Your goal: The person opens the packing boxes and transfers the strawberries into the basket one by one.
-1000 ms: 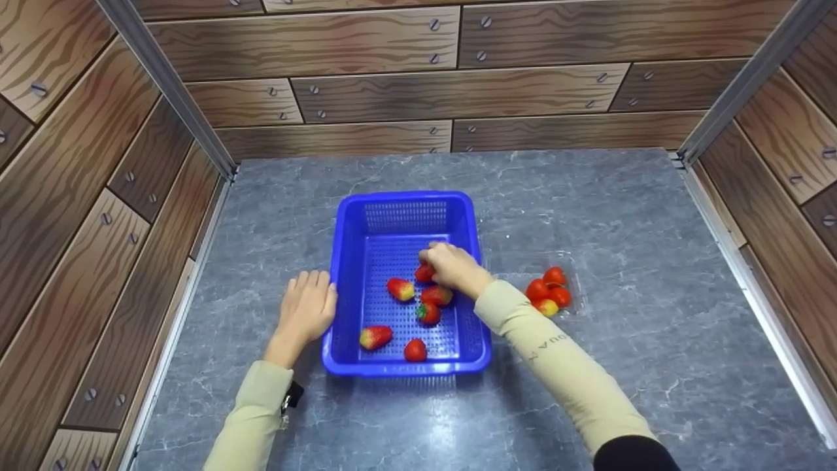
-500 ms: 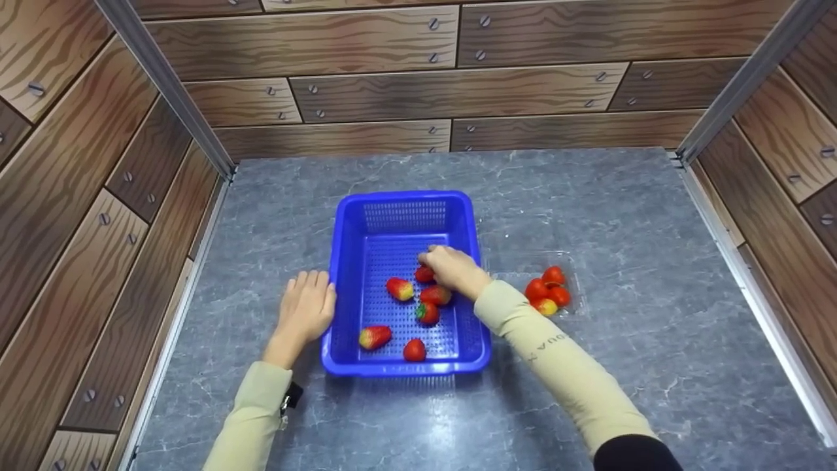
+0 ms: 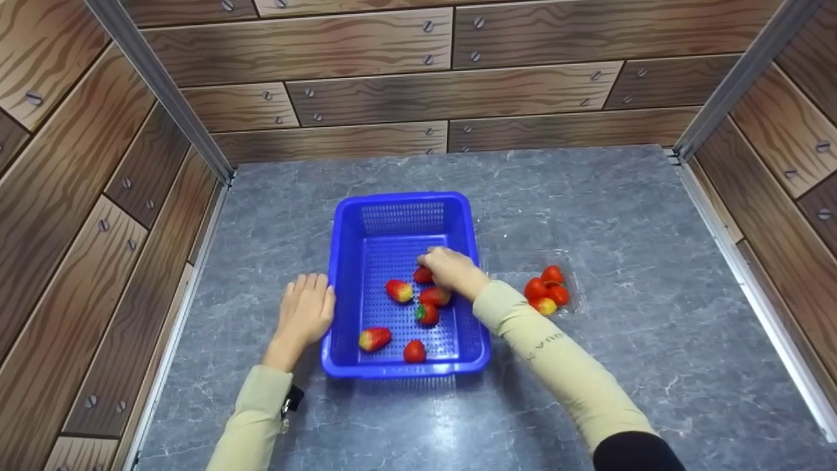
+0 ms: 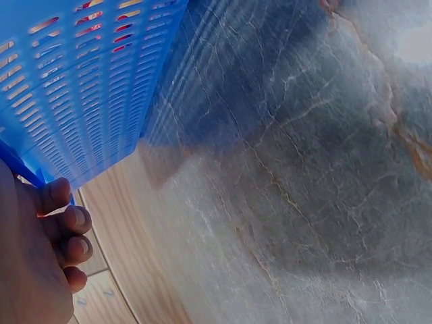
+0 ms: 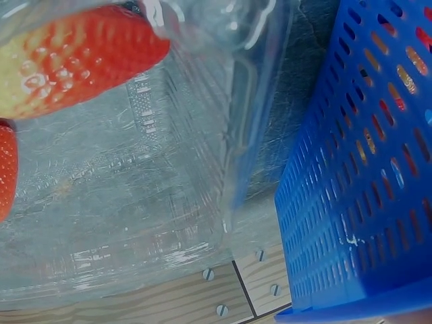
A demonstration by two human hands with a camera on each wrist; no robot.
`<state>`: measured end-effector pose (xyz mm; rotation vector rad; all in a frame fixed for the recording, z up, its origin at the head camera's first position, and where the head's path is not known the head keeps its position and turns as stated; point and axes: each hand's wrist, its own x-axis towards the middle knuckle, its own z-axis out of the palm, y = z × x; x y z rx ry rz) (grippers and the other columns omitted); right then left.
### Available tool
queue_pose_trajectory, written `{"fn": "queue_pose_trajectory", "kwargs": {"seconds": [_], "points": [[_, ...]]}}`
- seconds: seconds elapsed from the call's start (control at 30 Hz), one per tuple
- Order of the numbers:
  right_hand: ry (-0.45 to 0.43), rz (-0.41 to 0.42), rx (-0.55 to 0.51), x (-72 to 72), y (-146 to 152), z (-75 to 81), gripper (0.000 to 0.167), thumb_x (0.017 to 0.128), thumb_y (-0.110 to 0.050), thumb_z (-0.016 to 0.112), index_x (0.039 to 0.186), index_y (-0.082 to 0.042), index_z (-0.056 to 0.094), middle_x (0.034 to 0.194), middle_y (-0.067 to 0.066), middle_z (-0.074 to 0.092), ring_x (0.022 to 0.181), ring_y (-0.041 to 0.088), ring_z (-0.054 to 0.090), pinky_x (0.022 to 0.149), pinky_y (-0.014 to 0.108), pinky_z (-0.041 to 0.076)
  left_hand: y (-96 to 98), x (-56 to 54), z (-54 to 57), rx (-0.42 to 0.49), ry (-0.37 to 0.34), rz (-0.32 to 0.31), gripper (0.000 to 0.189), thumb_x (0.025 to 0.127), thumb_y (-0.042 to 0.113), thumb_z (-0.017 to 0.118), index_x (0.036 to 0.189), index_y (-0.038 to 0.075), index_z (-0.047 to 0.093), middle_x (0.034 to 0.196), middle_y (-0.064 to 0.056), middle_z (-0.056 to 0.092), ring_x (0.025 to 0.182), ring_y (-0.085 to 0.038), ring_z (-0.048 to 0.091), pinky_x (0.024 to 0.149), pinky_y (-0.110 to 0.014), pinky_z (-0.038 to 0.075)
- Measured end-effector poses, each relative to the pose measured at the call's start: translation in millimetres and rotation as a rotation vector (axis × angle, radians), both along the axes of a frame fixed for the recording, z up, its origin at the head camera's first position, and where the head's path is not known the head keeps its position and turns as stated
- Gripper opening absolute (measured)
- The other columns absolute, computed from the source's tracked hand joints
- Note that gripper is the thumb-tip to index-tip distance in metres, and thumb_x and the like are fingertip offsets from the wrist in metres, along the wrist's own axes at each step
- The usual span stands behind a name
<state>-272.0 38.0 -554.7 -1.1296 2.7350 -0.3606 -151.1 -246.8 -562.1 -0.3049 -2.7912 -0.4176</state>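
Note:
A blue plastic basket (image 3: 405,373) with slotted sides stands on the grey marbled surface. My left hand (image 3: 306,311) grips its left rim, and in the left wrist view the fingers (image 4: 73,250) curl under that rim. My right hand (image 3: 451,268) reaches over the right rim into the basket and holds a strawberry (image 3: 422,275), partly hidden by the hand, low over the basket floor. Close to it lie a reddish strawberry (image 3: 435,297), a strawberry with a green top (image 3: 427,314) and a red-yellow one (image 3: 399,290). Two more strawberries (image 3: 375,339) lie nearer the front.
Right of the basket stands a clear plastic box (image 5: 223,202), with several strawberries (image 3: 546,291) gathered in it. The right forearm crosses just in front of that box. Wood-patterned walls (image 3: 366,98) enclose the surface at the back and both sides.

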Motion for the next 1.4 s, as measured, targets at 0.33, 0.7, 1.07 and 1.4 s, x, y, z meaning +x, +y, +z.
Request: {"fn": "queue_pose_trajectory", "kwargs": {"seconds": [0.33,0.7,1.07,1.4], "points": [[0.007,-0.027,0.006,2.3,0.4,3.3,0.03,0.081,0.009,0.063,0.106,-0.005,0.071,0.103,0.016,0.065,0.096,0.036,0.062,0.081,0.047,0.053,0.0,-1.1,-0.1,-0.014,-0.002,-0.007,0.027,0.1,0.019,0.039,0.091,-0.001,0.054,0.085,-0.019,0.054,0.084,-0.041,0.05,0.074,-0.049,0.037],[-0.004,-0.015,0.041,1.6,-0.7,3.8,0.035,0.076,0.008,0.066,0.108,-0.006,0.071,0.103,0.015,0.063,0.095,0.034,0.06,0.08,0.046,0.053,-1.2,-0.7,-0.3,-0.015,-0.014,0.001,0.027,0.1,0.02,0.038,0.091,-0.001,0.053,0.085,-0.019,0.053,0.083,-0.041,0.049,0.074,-0.049,0.037],[-0.024,-0.025,0.078,0.2,-0.9,6.7,0.043,0.072,0.006,0.069,0.113,-0.008,0.069,0.108,0.015,0.062,0.1,0.033,0.057,0.081,0.047,0.053,-0.3,-3.2,0.5,0.004,0.015,-0.007,0.026,0.099,0.019,0.039,0.09,-0.001,0.052,0.084,-0.019,0.053,0.081,-0.041,0.049,0.073,-0.05,0.037],[-0.04,-0.022,0.091,1.7,-2.2,3.3,0.044,0.071,0.005,0.072,0.113,-0.007,0.07,0.109,0.016,0.062,0.1,0.034,0.056,0.081,0.046,0.053,-1.1,-0.3,-0.4,-0.002,0.01,-0.009,0.025,0.099,0.019,0.041,0.091,-0.001,0.053,0.085,-0.02,0.054,0.083,-0.042,0.05,0.073,-0.05,0.038]]}}
